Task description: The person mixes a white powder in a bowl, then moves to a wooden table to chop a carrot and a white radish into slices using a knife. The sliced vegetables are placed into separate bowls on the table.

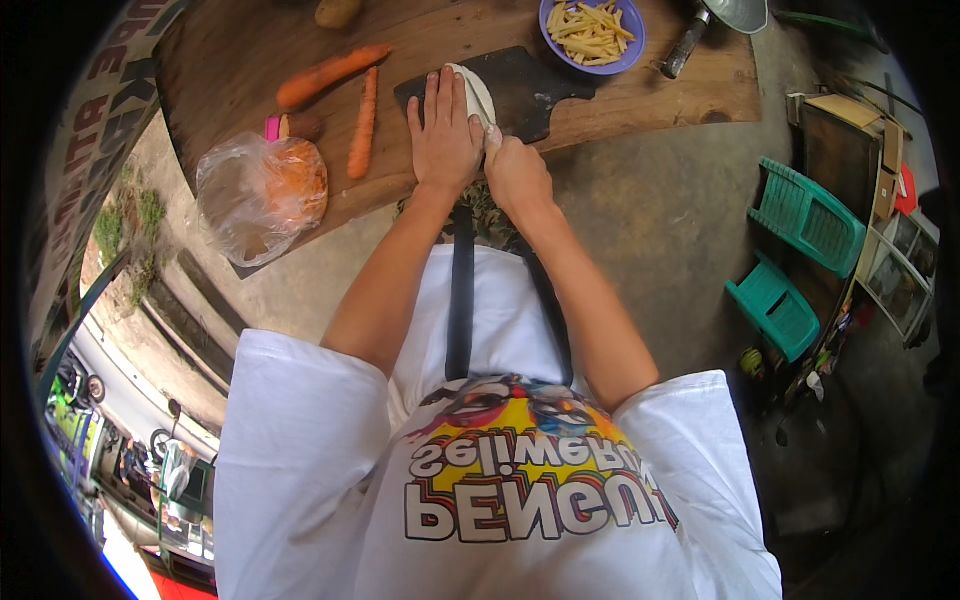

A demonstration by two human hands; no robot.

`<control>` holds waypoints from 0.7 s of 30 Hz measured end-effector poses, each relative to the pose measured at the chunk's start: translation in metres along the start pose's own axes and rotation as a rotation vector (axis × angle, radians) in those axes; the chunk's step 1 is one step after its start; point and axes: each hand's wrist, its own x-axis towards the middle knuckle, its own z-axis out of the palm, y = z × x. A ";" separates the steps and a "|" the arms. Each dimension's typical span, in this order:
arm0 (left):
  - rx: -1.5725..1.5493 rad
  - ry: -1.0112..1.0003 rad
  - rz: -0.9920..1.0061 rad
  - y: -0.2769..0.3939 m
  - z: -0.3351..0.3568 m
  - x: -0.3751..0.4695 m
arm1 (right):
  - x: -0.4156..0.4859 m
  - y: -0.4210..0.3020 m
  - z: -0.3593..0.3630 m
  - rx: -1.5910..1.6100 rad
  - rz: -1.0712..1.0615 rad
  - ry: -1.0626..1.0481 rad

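Note:
My left hand (444,127) lies flat, fingers together, over a pale peeled piece of vegetable (475,91) on a dark cutting board (525,94). Its thumb side faces my right hand (517,169). That hand is closed around a knife (484,112), whose thin blade runs along the pale piece. The knife's handle is mostly hidden by my fingers. Left of the board lie a thin carrot (364,124) and a thicker carrot (330,75). The underside of the pale piece is hidden.
A purple bowl (640,45) of cut potato sticks (589,34) and a metal pan (739,11) stand right on the wooden table (667,105). A plastic bag (240,195) with orange shreds hangs over the left edge. A potato (337,11) lies behind; green plastic chairs (814,214) stand right.

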 end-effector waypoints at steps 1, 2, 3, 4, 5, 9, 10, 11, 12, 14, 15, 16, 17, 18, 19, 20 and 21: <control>-0.006 -0.004 0.001 0.000 0.000 0.000 | -0.004 0.001 -0.001 0.013 -0.005 0.019; -0.008 -0.005 0.000 0.001 -0.001 0.000 | -0.005 0.001 -0.003 0.020 -0.004 0.016; 0.002 -0.037 -0.015 0.000 -0.001 0.001 | -0.006 0.002 -0.005 0.029 -0.002 0.014; 0.007 -0.003 0.003 0.000 -0.001 0.001 | -0.010 0.003 -0.006 0.030 -0.008 0.007; 0.014 0.000 0.000 -0.001 0.000 0.002 | -0.010 0.004 -0.008 0.023 -0.011 0.002; 0.014 0.021 0.006 -0.001 0.004 0.000 | -0.005 0.004 -0.006 0.012 -0.001 -0.004; 0.002 0.011 0.001 -0.002 0.004 0.000 | -0.001 0.001 -0.005 -0.005 -0.017 -0.007; -0.004 0.018 0.006 -0.002 0.004 -0.001 | 0.003 -0.001 -0.003 -0.021 -0.020 -0.018; -0.011 0.017 0.005 -0.002 0.004 0.000 | 0.005 -0.003 -0.002 -0.033 -0.036 -0.007; -0.009 0.027 -0.002 -0.001 0.004 0.000 | 0.005 -0.003 -0.001 -0.027 -0.029 0.002; -0.005 0.008 -0.019 0.000 0.003 0.000 | 0.003 -0.002 -0.001 -0.019 -0.049 0.017; 0.004 0.017 -0.025 0.001 0.003 0.000 | -0.002 0.002 -0.001 -0.026 -0.038 0.009; 0.009 0.018 -0.033 0.001 0.002 0.001 | -0.006 0.006 -0.003 -0.032 -0.047 0.017; 0.006 0.011 -0.046 0.002 0.002 0.001 | -0.011 0.011 -0.005 -0.044 -0.053 0.042; 0.008 0.028 -0.040 0.003 0.003 0.001 | -0.013 0.015 -0.006 -0.060 -0.045 0.027; 0.012 0.031 -0.036 0.003 0.003 0.001 | -0.015 0.018 -0.005 -0.072 -0.034 0.023; 0.027 0.040 -0.028 0.003 0.003 0.001 | -0.016 0.019 -0.003 -0.100 0.002 -0.016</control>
